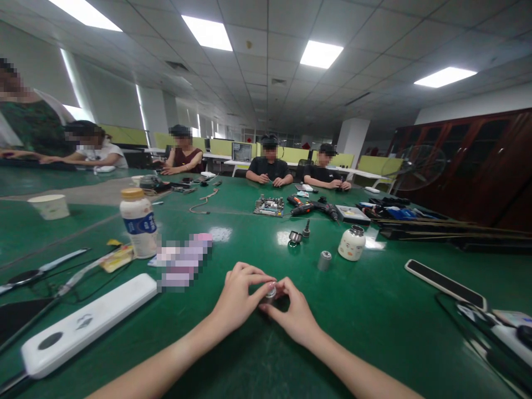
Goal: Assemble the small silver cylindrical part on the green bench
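Note:
Both hands come together low in the middle of the view, over the green table. Between their fingertips is a small round silvery piece, mostly covered by the fingers. My left hand pinches it from the left and above with curled fingers. On the other side, my right hand closes its thumb and fingers round it. Beyond my hands stand a short grey metal cylinder and a squat white bottle with an uncovered metal neck. A shiny metal cap and a small dark stepped part lie farther back.
Left are a milk bottle, a purple blurred item, a white power strip and a paper cup. Right is a phone near cables. A circuit board and power drill lie ahead; several people sit beyond.

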Motion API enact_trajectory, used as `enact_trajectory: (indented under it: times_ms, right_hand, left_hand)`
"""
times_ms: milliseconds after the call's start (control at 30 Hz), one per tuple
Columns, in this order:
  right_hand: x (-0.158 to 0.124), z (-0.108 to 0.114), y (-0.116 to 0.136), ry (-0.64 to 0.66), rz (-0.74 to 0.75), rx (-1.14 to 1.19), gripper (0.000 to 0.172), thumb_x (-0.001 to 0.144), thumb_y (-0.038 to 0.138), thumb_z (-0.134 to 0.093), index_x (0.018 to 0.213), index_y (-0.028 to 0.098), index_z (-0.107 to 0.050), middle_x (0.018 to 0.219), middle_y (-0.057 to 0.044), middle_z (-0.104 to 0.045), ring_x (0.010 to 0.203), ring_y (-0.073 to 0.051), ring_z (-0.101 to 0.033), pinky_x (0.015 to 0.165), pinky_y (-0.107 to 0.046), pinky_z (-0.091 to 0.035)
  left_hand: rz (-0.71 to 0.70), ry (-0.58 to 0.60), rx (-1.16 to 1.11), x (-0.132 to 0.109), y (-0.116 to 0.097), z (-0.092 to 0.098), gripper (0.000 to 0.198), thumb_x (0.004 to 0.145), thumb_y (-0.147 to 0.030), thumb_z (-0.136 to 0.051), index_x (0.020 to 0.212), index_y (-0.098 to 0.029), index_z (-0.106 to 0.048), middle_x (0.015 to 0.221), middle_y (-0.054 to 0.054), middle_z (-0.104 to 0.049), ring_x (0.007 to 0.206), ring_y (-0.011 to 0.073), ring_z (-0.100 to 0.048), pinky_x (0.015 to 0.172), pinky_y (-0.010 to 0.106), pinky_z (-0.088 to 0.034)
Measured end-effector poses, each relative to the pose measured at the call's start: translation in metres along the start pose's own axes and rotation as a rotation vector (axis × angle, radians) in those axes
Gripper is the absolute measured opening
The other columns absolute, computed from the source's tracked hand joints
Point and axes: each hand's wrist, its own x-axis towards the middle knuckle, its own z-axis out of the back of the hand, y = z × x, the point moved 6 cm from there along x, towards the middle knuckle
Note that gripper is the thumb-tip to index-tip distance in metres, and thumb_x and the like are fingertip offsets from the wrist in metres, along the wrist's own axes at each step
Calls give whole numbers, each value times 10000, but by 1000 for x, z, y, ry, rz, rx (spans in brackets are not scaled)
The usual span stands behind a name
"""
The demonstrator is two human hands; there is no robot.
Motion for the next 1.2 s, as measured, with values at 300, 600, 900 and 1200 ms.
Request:
enact_trajectory:
  times_ms: [300,600,900,1200]
  right_hand:
    - [0,0,-1,22,-4,16,282,719,327,-745,857,217,-525,848,-4,-672,813,-184,-631,756,-309,-486]
    - [-1,1,3,20,-12,25,266,721,304,-731,841,224,-507,838,2,-658,811,-185,-618,755,-314,-477]
    - [0,0,0,33,-19,-1,273,721,309,-739,873,224,-528,872,-5,-671,825,-191,-630,773,-328,-484]
    - [-1,3,5,34,-9,-17,292,727,371,-739,891,222,-548,890,-20,-679,839,-200,-634,768,-336,-493]
  left_hand:
    - [-95,128,110,4,-8,8,222,882,-424,-585,1028,-380,-746,1065,39,-679,1042,262,-468,918,433,-373]
    - [-170,194,122,0,-14,6,276,931,-311,-522,1134,-370,-699,1156,53,-624,1106,260,-447,963,463,-371]
    - [-111,64,26,3,-11,9,295,860,-255,-633,1145,-307,-692,1027,53,-695,1036,240,-553,924,419,-396]
    - [-41,-60,42,15,11,29,291,839,-313,-658,1127,-272,-653,904,-11,-770,985,260,-577,882,409,-383]
